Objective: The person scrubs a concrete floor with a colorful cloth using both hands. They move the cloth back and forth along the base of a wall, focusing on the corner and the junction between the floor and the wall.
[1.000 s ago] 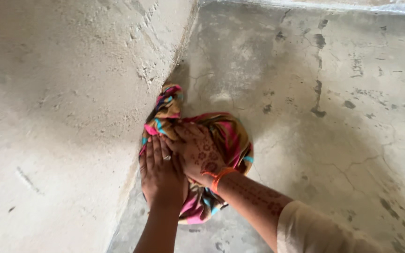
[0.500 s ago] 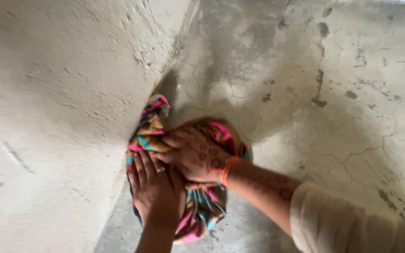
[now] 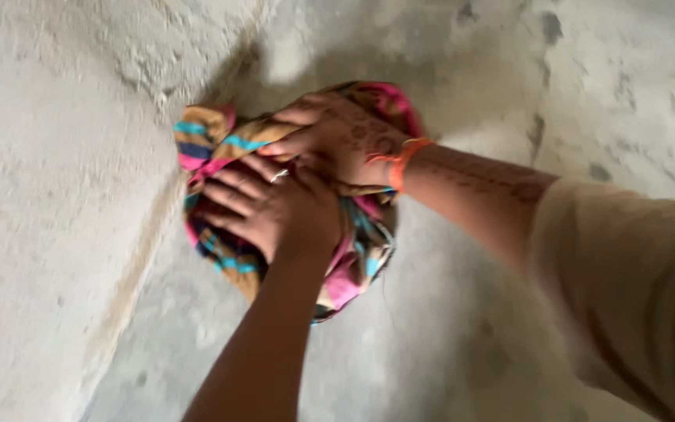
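A bunched cloth (image 3: 357, 262) with pink, brown, blue and dark stripes lies on a grey concrete floor (image 3: 462, 344), pushed against the foot of a rough concrete wall (image 3: 48, 172). My left hand (image 3: 271, 207), with a ring on one finger, presses flat on the cloth's left part. My right hand (image 3: 345, 137), patterned with henna and wearing an orange thread at the wrist, lies on the cloth's upper part, its fingers overlapping my left hand. Most of the cloth is hidden under both hands.
The floor has dark stains and cracks (image 3: 541, 129) at the upper right. The wall fills the left side of the view. My beige sleeve (image 3: 626, 289) covers the lower right.
The cloth and both hands have shifted along the wall's foot, toward me. They now sit higher in the view, and the picture is blurred with motion.
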